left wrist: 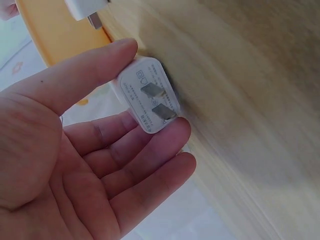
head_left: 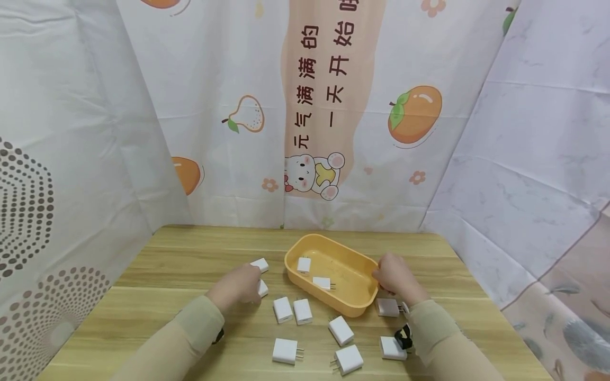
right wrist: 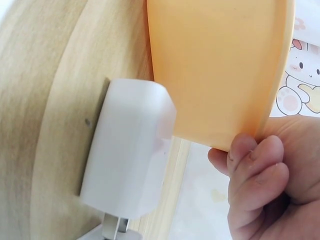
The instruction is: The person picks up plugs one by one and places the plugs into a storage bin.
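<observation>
My left hand (head_left: 240, 286) is low over the left part of the table. In the left wrist view it pinches a white charger plug (left wrist: 148, 95) between thumb and fingertips, with two flat metal prongs toward the camera. Another white charger plug (head_left: 260, 264) lies just beyond that hand. My right hand (head_left: 399, 276) grips the right end of an orange plastic basket (head_left: 329, 300), its curled fingers (right wrist: 260, 185) at the rim. Inside the basket lie two white charger plugs, one near the left end (head_left: 304, 265) and one near the front wall (head_left: 321, 283).
Several more white charger plugs lie in front of the basket, including one at the front (head_left: 285, 351). One charger plug (right wrist: 129, 147) sits below my right wrist, close to the basket. A printed curtain (head_left: 238, 174) hangs behind the wooden table (head_left: 190, 254).
</observation>
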Motion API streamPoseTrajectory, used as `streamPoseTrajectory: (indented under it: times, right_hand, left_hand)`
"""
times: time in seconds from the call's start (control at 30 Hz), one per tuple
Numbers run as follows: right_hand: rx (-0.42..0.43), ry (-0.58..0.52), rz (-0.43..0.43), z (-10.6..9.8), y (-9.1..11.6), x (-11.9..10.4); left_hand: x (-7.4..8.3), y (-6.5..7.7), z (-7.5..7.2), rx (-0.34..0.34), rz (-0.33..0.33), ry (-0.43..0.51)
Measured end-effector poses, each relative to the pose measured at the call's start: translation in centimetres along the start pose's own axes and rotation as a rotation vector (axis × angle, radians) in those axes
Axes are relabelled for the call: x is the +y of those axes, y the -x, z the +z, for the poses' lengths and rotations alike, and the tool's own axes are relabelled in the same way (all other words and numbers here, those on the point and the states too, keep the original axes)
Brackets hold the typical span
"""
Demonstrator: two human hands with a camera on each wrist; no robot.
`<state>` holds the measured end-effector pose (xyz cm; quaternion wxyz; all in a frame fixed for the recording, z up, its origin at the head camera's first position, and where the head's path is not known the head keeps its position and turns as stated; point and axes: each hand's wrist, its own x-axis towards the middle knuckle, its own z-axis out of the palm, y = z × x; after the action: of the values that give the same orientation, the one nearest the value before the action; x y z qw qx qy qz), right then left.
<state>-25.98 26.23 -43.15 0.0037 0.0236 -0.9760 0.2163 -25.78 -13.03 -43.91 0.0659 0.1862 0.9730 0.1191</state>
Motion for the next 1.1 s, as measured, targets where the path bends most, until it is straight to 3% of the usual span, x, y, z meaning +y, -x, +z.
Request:
streamPoseTrajectory:
  times: [0.17, 0.53, 0.9, 1.1]
  right_hand:
    - [0.009, 0.012, -0.013, 0.1, 0.0, 0.0]
    - [0.022, 0.025, -0.025, 0.1, 0.1, 0.0]
    - [0.028, -0.01, -0.022, 0.1, 0.2, 0.3]
    - [0.011, -0.012, -0.016, 0.1, 0.1, 0.4]
  left_hand:
    - [0.1, 0.1, -0.3, 0.024, -0.011, 0.057]
    - [0.0, -0.5, -0.5, 0.18, 0.055, 0.045]
    - [0.8, -0.2, -1.4, 0.282, 0.022, 0.144]
    - [1.4, 0.0, -1.9, 0.388, 0.055, 0.159]
